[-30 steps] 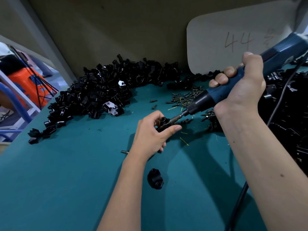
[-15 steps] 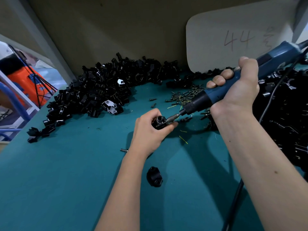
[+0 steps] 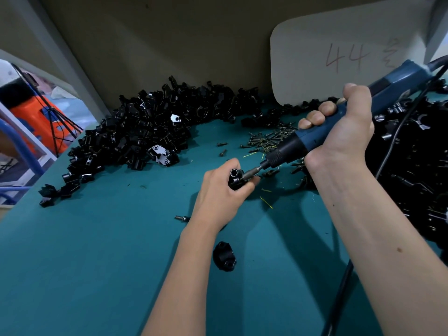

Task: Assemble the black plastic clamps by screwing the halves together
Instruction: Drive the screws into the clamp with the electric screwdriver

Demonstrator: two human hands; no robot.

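Currently the left hand (image 3: 221, 194) is curled around a black clamp (image 3: 236, 179), thumb and fingers pinching it just above the teal table (image 3: 97, 263), near the table's middle. One round socket of the clamp faces up and is visible between thumb and forefinger; the rest is hidden in the palm.

Right hand (image 3: 344, 132) is wrapped tight round the blue driver (image 3: 322, 132), fingers over the top of the grip, thumb up along the body. Driver slopes down to the left; its metal bit (image 3: 252, 172) touches the right side of the clamp (whether a screw sits under the tip cannot be told). A black cord (image 3: 339, 287) runs from the tool's rear, past the right forearm, to the lower edge.

Other items:
- Clamp piece (image 3: 224, 255), lying alone on the table, just right of the left forearm.
- Single screw (image 3: 181, 218) on the table, left of the left wrist.
- Screw pile (image 3: 269, 138) mixed with yellow-green slivers, beyond the clamp and under the driver.
- Large heap of black parts (image 3: 135, 137) at the far left, against the back wall; a few show pale faces.
- Second heap (image 3: 417, 170) at the right, behind the right arm.
- Pale card (image 3: 315, 57) marked "44", leaning on the back wall.
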